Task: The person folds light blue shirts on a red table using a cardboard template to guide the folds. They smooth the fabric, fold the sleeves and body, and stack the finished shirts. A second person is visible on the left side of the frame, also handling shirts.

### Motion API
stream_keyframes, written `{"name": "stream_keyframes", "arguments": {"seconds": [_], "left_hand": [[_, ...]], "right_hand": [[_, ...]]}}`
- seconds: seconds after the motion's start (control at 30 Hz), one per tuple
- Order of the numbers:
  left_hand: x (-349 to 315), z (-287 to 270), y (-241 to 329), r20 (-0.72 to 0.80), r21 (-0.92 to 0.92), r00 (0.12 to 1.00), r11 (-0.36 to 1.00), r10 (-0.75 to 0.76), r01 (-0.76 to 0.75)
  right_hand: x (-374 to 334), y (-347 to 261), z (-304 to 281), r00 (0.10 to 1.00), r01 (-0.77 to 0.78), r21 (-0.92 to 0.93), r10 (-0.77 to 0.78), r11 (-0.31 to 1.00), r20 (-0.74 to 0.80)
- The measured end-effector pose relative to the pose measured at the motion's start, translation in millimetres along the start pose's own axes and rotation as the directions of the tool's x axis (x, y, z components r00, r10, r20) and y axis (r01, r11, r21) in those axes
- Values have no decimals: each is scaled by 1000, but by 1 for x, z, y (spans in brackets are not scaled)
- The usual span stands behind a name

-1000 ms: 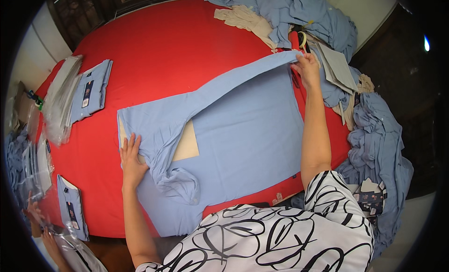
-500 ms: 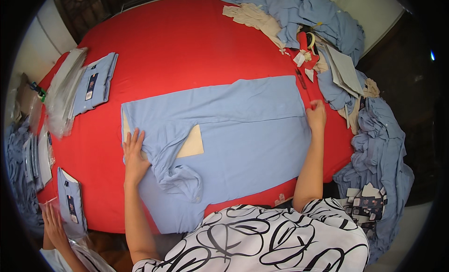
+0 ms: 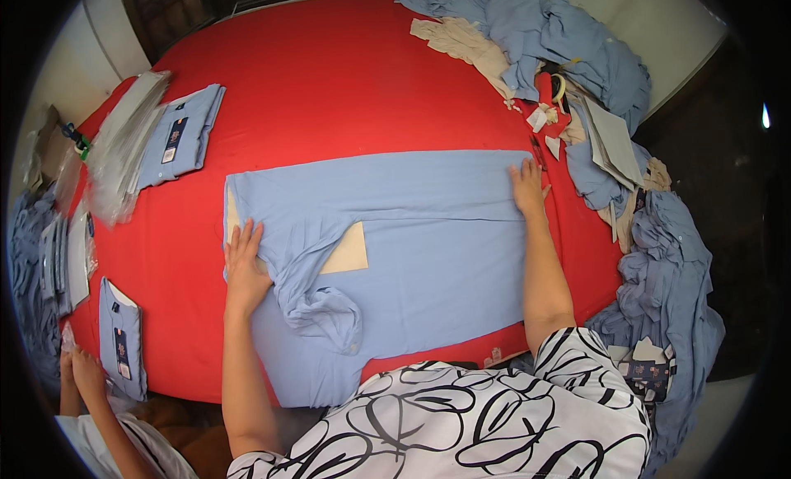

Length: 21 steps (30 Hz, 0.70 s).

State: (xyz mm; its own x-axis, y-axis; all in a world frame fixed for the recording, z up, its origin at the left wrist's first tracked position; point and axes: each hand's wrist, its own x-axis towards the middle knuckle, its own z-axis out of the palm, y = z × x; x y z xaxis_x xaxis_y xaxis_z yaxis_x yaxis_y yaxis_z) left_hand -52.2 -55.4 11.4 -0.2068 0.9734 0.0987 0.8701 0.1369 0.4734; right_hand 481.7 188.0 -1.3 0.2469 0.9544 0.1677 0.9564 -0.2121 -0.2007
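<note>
Where the right hand (image 3: 530, 193) rests, the shirt (image 3: 437, 261) lies flat.

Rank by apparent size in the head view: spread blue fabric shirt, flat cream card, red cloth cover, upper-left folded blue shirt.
Red cloth cover
Spread blue fabric shirt
Upper-left folded blue shirt
Flat cream card, judging only its visible part

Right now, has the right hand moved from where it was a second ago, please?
Yes: the right hand has moved down the view, away from the cream ring.
</note>
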Motion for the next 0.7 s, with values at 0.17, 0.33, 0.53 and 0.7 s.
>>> {"name": "stream_keyframes", "arguments": {"seconds": [0.17, 0.33, 0.53, 0.7], "left_hand": [[-7, 0, -3, -35, -14, 999, 1000, 7, -8], [-3, 1, 1, -12, 36, 999, 998, 46, -45], [-5, -4, 4, -45, -18, 999, 999, 27, -28], [-7, -5, 3, -31, -17, 999, 999, 41, -42]], "right_hand": [[-53, 42, -57, 976, 212, 278, -219, 937, -7], [-95, 68, -57, 979, 201, 365, -197, 909, -48], [-100, 67, -72, 975, 220, 331, -199, 917, -97], [-94, 53, -74, 971, 201, -8, -201, 979, -131]]}}
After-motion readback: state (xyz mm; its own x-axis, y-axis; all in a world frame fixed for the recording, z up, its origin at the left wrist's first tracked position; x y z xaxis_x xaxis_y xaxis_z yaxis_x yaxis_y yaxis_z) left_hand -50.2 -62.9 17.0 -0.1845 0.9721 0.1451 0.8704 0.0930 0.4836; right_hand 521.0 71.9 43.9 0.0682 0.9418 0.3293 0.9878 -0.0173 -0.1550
